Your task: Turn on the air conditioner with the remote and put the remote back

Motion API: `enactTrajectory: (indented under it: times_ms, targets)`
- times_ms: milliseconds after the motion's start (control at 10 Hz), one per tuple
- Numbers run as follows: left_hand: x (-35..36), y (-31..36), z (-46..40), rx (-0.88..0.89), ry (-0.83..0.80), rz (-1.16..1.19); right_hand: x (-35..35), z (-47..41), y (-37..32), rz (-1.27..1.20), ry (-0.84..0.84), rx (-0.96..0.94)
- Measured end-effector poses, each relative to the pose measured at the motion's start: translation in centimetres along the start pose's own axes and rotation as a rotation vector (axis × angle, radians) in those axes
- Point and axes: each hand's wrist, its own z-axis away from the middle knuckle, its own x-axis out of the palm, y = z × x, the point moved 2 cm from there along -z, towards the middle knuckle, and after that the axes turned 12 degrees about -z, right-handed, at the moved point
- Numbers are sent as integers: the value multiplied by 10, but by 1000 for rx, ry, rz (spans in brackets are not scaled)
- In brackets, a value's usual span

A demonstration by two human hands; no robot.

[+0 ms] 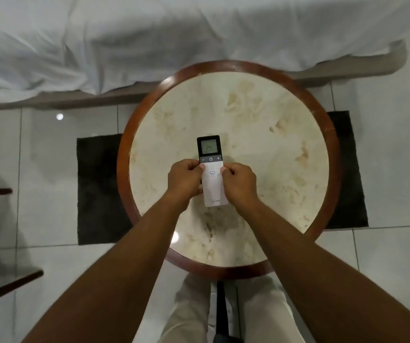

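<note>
Head view: 2 hands hold the remote over the round surface. The left hand at 9 o'clock and the right hand at 3 o'clock each have their grip clamped on its sides. The screen shows 24.

- A round table with a pale, mottled stone-like top and a reddish-brown wooden rim.
- A dark rug lies on the floor under the table, showing past its left and right edges.
- Glossy white floor tiles around the rug.
- A bed with a rumpled white sheet runs along the table's far edge.
</note>
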Motion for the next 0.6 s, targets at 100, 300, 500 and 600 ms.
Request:
enactTrajectory:
  times_ms: [100,300,500,600]
  targets:
    - [19,-26,-12,11,22,-67,6,-9,29,100,-2,10]
    - [29,-47,-19,12,50,-109,8,-8,50,173,46,-32]
    - [28,-52,-15,35,41,-132,13,-9,53,210,52,-66]
    - [22,-51,-11,88,27,-220,7,-5,53,198,23,-42]
